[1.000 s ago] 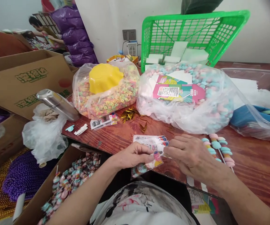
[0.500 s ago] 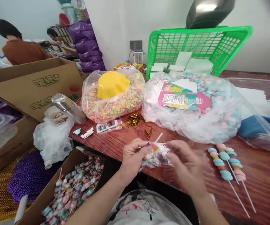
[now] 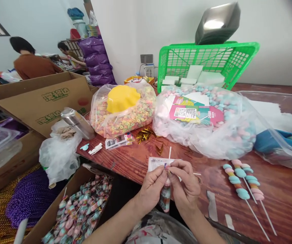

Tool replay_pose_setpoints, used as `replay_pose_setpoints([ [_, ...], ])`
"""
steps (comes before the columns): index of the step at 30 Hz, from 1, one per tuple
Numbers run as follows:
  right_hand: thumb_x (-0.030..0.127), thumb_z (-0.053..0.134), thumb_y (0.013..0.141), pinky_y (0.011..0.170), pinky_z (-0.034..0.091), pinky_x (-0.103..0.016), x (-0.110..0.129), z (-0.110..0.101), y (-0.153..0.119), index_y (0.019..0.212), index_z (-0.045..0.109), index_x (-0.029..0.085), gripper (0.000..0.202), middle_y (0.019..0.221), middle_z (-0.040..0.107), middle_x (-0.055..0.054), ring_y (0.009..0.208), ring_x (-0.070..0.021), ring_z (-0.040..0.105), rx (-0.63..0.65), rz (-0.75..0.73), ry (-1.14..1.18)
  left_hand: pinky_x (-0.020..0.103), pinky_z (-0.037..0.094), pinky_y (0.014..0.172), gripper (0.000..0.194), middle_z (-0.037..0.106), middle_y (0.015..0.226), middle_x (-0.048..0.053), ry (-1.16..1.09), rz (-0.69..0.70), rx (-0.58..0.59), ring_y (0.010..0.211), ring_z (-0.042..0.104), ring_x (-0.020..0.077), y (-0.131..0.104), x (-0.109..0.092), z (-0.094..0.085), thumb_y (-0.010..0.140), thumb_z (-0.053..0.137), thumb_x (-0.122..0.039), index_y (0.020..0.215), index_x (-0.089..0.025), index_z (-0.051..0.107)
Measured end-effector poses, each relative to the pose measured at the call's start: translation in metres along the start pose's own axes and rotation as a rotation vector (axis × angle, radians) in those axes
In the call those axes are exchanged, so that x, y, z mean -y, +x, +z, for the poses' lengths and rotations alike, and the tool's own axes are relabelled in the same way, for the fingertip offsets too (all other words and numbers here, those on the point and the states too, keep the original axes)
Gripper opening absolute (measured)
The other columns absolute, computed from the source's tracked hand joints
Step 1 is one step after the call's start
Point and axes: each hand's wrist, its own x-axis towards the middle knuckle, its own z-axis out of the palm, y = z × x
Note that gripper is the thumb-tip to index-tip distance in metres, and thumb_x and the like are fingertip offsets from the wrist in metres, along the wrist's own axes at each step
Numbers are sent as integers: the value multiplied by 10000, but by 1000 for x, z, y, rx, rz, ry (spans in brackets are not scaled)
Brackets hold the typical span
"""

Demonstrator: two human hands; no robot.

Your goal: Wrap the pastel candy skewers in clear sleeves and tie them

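A wrapped marshmallow skewer point(image 3: 165, 200) hangs downward between my hands at the table's front edge, its white stick point(image 3: 170, 152) pointing up. My left hand point(image 3: 151, 183) pinches the gathered neck of its clear wrapper. Fingers of my right hand point(image 3: 185, 183) are closed on the same neck from the other side. Whether a tie is there is too small to tell. Behind the hands lies a flat printed packet point(image 3: 154, 163). To the right rest bare marshmallow skewers point(image 3: 235, 181), pink, blue and yellow. Gold twist ties point(image 3: 144, 135) lie farther back.
A bag of candy rings point(image 3: 125, 123) and a bag of marshmallows point(image 3: 239, 118) stand behind. Below left, a carton point(image 3: 85, 206) holds many wrapped skewers. A steel flask point(image 3: 78, 123) leans at the left. A green basket point(image 3: 209, 51) backs the table. Two people work far left.
My right hand, apart and blurred before, has come in to the wrapper's neck beside my left. The wrapped skewer now hangs upright with its stick up. The camera view has shifted slightly.
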Motion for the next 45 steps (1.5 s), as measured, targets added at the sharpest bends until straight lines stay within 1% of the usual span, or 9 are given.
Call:
replay_pose_setpoints([
  [7,158,662,776,711,451,-294,-9,1,5,751,690,225,77,835,617,-9,792,-153,575,-28,388,360,165,282,448,454,415,588,-48,171,-91,74,488,336,45,2,-19,-11,802,582,-579,691,-144,518],
  [12,174,597,821,687,444,-303,-5,-27,22,797,642,211,63,964,598,-40,826,-162,571,-225,276,179,218,452,483,441,547,623,-8,-89,-226,48,470,532,86,1,-18,-16,774,608,-564,675,-154,482],
  [19,113,504,878,999,282,-486,16,-51,33,1189,605,220,344,1205,641,-61,1158,-250,477,623,-721,-632,150,340,357,393,481,492,-45,37,-351,261,373,461,60,0,-23,-27,738,632,-504,630,-154,488],
  [25,73,481,846,949,270,-486,6,-40,30,831,597,186,163,747,646,-27,899,-200,525,841,-563,-614,172,348,429,388,509,592,-21,359,-412,532,450,436,69,-8,-32,-41,867,472,-527,789,-155,551],
  [31,16,481,756,817,299,-430,8,-24,18,760,580,194,203,756,659,-28,813,-197,511,852,-274,-667,298,449,793,244,590,820,50,837,41,236,798,537,169,-16,-21,-45,889,446,-346,745,-180,551],
  [35,28,429,852,965,213,-530,15,-28,18,1152,589,204,383,1135,666,-68,1108,-262,495,789,-535,-699,233,377,452,268,493,570,-3,433,-391,305,456,454,111,-9,-15,-52,810,452,-368,628,-177,497],
  [39,64,424,889,958,246,-489,14,-29,25,1030,613,193,269,864,687,-27,923,-201,557,972,-622,-565,223,350,386,317,523,569,5,21,-651,453,372,429,89,-8,-15,-63,680,584,-462,604,-166,502],
  [42,44,452,831,866,314,-436,6,-14,28,798,582,200,206,700,631,-7,783,-182,530,1078,-499,-525,223,364,443,350,513,572,0,258,-509,472,426,440,96,-12,-16,-70,794,532,-490,663,-166,530],
  [45,53,497,798,772,350,-367,-7,9,32,710,572,204,190,690,643,0,751,-170,526,1085,-300,-489,247,410,631,275,557,703,34,768,-38,274,641,506,133,-17,-13,-78,908,439,-351,761,-166,579],
])
